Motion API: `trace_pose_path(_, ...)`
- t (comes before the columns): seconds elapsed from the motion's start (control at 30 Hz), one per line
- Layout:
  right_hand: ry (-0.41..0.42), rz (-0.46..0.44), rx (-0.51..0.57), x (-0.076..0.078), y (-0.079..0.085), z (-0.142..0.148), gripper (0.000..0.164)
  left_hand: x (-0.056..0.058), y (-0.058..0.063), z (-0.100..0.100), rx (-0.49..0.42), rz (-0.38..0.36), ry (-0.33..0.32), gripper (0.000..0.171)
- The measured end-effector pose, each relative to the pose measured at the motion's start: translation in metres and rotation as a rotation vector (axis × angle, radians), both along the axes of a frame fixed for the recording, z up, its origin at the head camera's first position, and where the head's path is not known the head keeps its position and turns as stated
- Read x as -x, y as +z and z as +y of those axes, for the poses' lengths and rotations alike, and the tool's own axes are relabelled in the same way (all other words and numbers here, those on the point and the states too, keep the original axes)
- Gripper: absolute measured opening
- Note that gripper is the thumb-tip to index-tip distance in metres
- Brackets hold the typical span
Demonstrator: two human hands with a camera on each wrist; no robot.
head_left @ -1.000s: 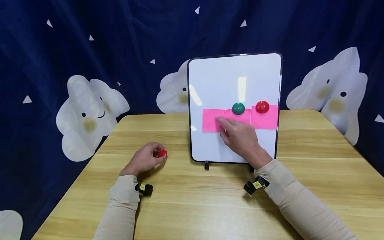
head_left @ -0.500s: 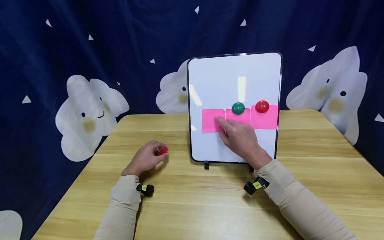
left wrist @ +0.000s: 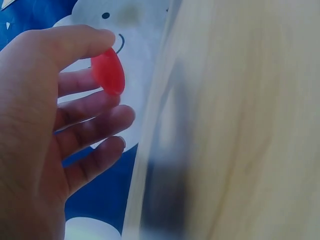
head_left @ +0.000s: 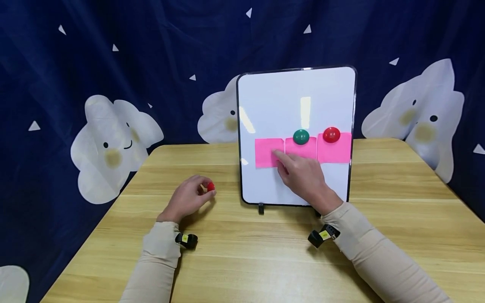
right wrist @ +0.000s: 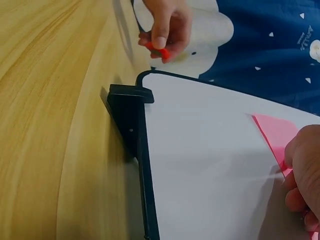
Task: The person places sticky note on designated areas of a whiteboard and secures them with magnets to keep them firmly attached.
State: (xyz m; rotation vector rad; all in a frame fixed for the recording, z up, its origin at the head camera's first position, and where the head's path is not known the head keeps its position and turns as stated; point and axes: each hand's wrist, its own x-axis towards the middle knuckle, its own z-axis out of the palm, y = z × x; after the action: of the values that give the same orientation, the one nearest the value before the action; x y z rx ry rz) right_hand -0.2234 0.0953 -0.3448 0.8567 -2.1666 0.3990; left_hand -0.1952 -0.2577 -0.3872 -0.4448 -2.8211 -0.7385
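Observation:
My left hand (head_left: 185, 198) pinches a red round magnet (head_left: 211, 186) between thumb and fingers, to the left of the whiteboard (head_left: 273, 103). In the left wrist view this magnet (left wrist: 108, 74) sits at the thumb tip, with the other fingers loosely bent. My right hand (head_left: 305, 174) touches the leftmost pink sticky note (head_left: 264, 154) with an outstretched index finger; its other fingers are bent under. A green magnet (head_left: 301, 136) sits on the top edge of the middle pink note (head_left: 289, 145), partly covered by my hand. Another red magnet (head_left: 331, 135) sits on the right pink note (head_left: 334, 154).
The whiteboard stands upright on small black feet (head_left: 261, 208) on a wooden table (head_left: 242, 252). Behind the table hangs a dark blue curtain (head_left: 174, 38) with cloud faces. A black wrist camera (head_left: 186, 240) is strapped at my left cuff.
My left hand has moved slightly right and away from me, carrying the red magnet. My right index finger stays on the left pink note, a touch lower.

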Motion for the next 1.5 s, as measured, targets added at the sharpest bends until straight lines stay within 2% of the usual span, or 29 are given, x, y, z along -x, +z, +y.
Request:
trace_pose_path(0.47,-0.010,-0.008,0.004,-0.001,-0.002,-0.001,0.039,-0.001,0.002,0.010,-0.013,0.092,-0.021,0.026)
trace_pose_path(0.73,-0.002,0.031,0.016,-0.002,-0.003,-0.003,0.030,-0.001,0.003,0.010,-0.025,0.132,-0.028,0.027)
trace_pose_path(0.97,-0.002,0.014,0.010,-0.006,-0.008,0.004,0.039,0.000,0.003,0.010,-0.046,0.134,-0.038,0.032)
trace_pose_path(1.17,-0.007,0.001,-0.016,-0.009,-0.013,0.012,0.042,-0.001,0.005,0.012,-0.077,0.165,-0.050,0.032)
trace_pose_path(1.3,-0.011,-0.012,-0.021,-0.009,-0.016,0.013,0.043,-0.001,0.005,0.015,-0.093,0.202,-0.052,0.034)
trace_pose_path(1.5,-0.017,-0.017,-0.031,-0.010,-0.017,0.012,0.044,0.001,0.002,0.026,-0.103,0.327,-0.084,0.032)
